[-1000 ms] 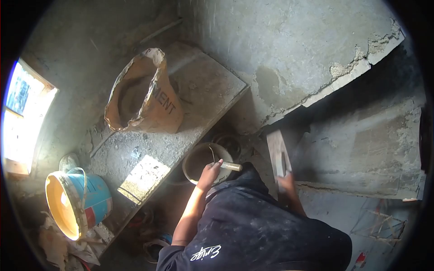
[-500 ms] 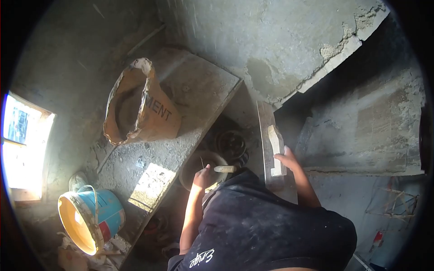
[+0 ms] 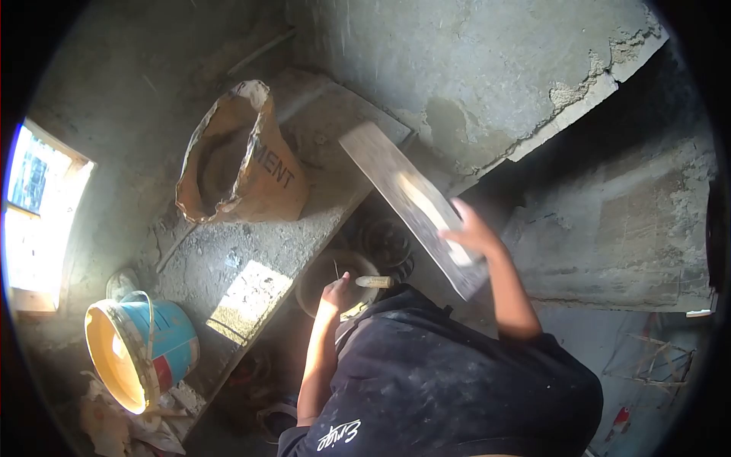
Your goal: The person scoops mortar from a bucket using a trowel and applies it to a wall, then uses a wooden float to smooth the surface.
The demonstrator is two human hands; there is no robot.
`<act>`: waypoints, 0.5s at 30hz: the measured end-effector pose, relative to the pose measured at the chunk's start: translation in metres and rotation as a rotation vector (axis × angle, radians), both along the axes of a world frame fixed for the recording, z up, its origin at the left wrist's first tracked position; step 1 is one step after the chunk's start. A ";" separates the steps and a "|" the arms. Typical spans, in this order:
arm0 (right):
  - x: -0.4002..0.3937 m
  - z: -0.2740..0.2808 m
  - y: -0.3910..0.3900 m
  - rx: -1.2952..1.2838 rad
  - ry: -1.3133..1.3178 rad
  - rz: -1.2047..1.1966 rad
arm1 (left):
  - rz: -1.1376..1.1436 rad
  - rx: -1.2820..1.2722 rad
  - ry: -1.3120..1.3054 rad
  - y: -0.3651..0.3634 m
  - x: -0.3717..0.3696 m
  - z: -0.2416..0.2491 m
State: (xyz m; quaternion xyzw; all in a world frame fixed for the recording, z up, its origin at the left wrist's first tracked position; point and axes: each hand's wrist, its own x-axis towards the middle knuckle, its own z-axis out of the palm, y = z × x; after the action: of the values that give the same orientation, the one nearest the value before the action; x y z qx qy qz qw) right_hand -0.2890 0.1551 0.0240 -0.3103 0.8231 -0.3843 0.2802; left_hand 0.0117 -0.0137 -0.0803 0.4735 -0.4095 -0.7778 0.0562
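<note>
- Hands well apart here: right hand (image 3: 476, 234) out at 3 o'clock, left hand (image 3: 333, 293) down between 6 and 7.
- Right one clamped on the lower end of a pale handle (image 3: 430, 209), part of a long wooden float (image 3: 403, 202); bit blurry, tbh.
- Float just off centre toward 2 o'clock, slanting from 11 down to 5.
- Left fingers curled, right beside a stubby wooden grip (image 3: 375, 282) on the 3 o'clock side. Can't tell if actually holding it.
- Round basin (image 3: 306, 288) under that, around 7 o'clock.
- Dusty worktop (image 3: 186, 259) running from 12 down to 8 o'clock, with a sunlit patch (image 3: 251, 301) near the edge.
- Open paper cement bag (image 3: 274, 190) on it at 10 o'clock, "MENT" readable on the side.
- Blue bucket (image 3: 171, 331), yellow inside, farther out at 8.
- Bright window (image 3: 38, 221) at 9 o'clock.
- Dark shirt (image 3: 457, 388), smudged pale, at 5.
</note>
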 end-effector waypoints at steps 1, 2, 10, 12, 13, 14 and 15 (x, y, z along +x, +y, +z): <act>0.001 0.010 -0.036 -0.004 -0.001 0.020 | -0.016 -0.025 0.014 0.001 -0.001 -0.001; 0.000 0.006 -0.071 -0.086 -0.168 -0.033 | -0.030 -0.033 0.048 -0.001 -0.001 -0.002; -0.017 -0.027 -0.210 -0.296 0.074 0.006 | -0.133 -0.075 0.016 0.010 -0.002 0.019; -0.001 -0.031 -0.178 -0.474 0.017 -0.010 | -0.141 -0.128 -0.015 0.011 0.001 0.019; 0.009 -0.034 -0.157 -0.538 0.018 0.012 | -0.139 -0.166 -0.031 0.012 0.000 0.019; 0.014 -0.043 -0.136 -0.490 0.014 0.028 | -0.116 -0.165 -0.030 0.013 -0.001 0.021; 0.020 -0.057 -0.112 -0.439 0.008 0.035 | -0.110 -0.174 -0.020 0.016 -0.002 0.026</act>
State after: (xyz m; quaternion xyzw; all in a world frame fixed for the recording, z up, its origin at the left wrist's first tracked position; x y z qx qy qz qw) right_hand -0.2691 0.0428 -0.0326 -0.3795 0.7154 -0.5481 0.2094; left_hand 0.0096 0.0026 -0.0546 0.4512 -0.5014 -0.7365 0.0500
